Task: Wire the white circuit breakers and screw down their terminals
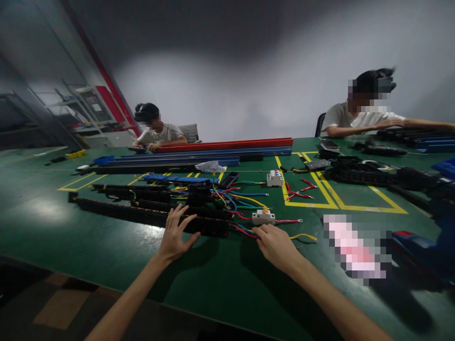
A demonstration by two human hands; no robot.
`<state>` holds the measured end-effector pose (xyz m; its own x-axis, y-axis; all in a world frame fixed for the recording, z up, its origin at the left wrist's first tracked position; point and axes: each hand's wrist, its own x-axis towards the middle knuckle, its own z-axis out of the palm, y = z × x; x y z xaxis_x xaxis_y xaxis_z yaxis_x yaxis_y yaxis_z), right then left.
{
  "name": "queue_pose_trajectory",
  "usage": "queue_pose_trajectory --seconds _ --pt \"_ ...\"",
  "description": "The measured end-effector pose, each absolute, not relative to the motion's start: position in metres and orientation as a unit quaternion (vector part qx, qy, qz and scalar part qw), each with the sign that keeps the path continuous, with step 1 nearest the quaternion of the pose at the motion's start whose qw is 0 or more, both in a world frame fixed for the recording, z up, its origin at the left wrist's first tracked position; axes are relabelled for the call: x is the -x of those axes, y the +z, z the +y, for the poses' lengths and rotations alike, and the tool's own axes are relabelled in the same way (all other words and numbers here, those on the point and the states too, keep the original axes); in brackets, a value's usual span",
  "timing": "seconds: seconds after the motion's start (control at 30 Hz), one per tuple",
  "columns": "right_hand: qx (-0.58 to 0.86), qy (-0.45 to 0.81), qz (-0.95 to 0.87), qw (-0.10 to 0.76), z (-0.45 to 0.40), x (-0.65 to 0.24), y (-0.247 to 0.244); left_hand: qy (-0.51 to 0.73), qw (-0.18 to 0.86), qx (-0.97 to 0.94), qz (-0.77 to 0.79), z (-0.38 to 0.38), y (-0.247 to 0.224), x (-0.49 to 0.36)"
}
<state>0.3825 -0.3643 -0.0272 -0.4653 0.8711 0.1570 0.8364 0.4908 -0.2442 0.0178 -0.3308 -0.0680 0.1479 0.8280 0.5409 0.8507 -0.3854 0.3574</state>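
Note:
Spread fingers of my left hand (177,235) rest on the near long black strip (131,214), close to its right end. Coloured wires run out of that end towards the right. My right hand (275,241) has its fingers curled together at these wires, just below a white breaker (263,217); what its fingertips hold is hidden. A yellow wire (303,237) with a metal lug sticks out to the right of my right hand. Behind the near strip lie more black strips and a tangle of coloured wires (231,199). A second white breaker (275,178) stands farther back.
Red wires (300,193) lie inside yellow tape lines on the green table (220,293). Long blue, black and red profiles (227,144) lie behind. A power tool (419,251) and a blurred pink object (355,251) are at right. Two people sit across the table.

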Motion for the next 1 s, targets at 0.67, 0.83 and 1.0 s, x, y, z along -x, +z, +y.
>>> queue_pose_trajectory --seconds 0.67,0.83,1.0 --pt "0.563 0.181 -0.804 0.066 -0.349 -0.432 -0.016 -0.201 0.057 0.944 -0.254 -0.329 -0.077 -0.215" --pt "0.562 0.152 -0.808 0.090 -0.348 -0.437 -0.013 -0.162 0.013 0.926 -0.341 -0.332 -0.073 -0.204" --pt "0.597 0.097 -0.780 0.158 -0.318 -0.449 -0.001 -0.129 -0.033 0.910 -0.392 -0.331 -0.061 -0.206"
